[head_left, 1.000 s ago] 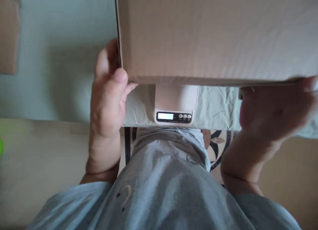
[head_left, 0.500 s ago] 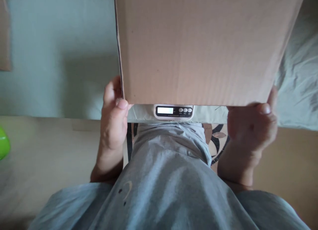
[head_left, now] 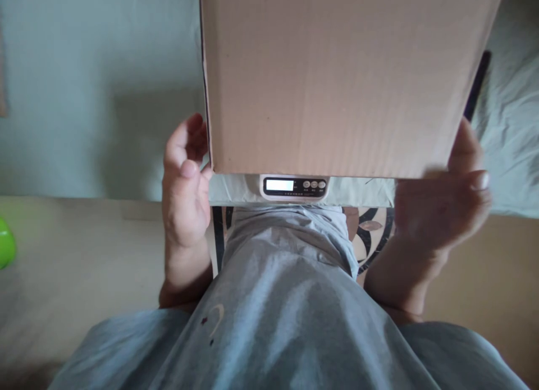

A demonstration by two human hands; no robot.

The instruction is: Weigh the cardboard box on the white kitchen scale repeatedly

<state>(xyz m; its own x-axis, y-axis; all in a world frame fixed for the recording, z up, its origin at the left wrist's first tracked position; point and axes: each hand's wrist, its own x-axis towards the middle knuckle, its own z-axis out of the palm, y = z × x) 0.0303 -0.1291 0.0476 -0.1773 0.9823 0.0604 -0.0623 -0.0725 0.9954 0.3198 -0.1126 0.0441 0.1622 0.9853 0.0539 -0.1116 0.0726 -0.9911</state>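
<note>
A large brown cardboard box (head_left: pixel 337 87) fills the upper middle of the view, its top running past the frame edge. From beneath its near edge pokes a white digital scale (head_left: pixel 269 194) with a lit display and three buttons. My left hand (head_left: pixel 185 182) is open beside the near left corner, fingers loosely curled, thumb off the cardboard. At the near right corner is my right hand (head_left: pixel 446 205), open too, its thumb lifted away; some fingers are hidden by the box, so contact there is unclear.
Pale green cloth (head_left: pixel 63 59) covers the table, wrinkled at right. A dark, narrow object (head_left: pixel 479 86) shows past the box's right side. A strip of cardboard (head_left: pixel 2 81) lies at the left edge. Down on the floor at left is a bright green object (head_left: pixel 5 243).
Both hands have loosened from the box corners and moved outward, thumbs coming off the cardboard. The box shifted slightly, and the dark object at right has come into view.
</note>
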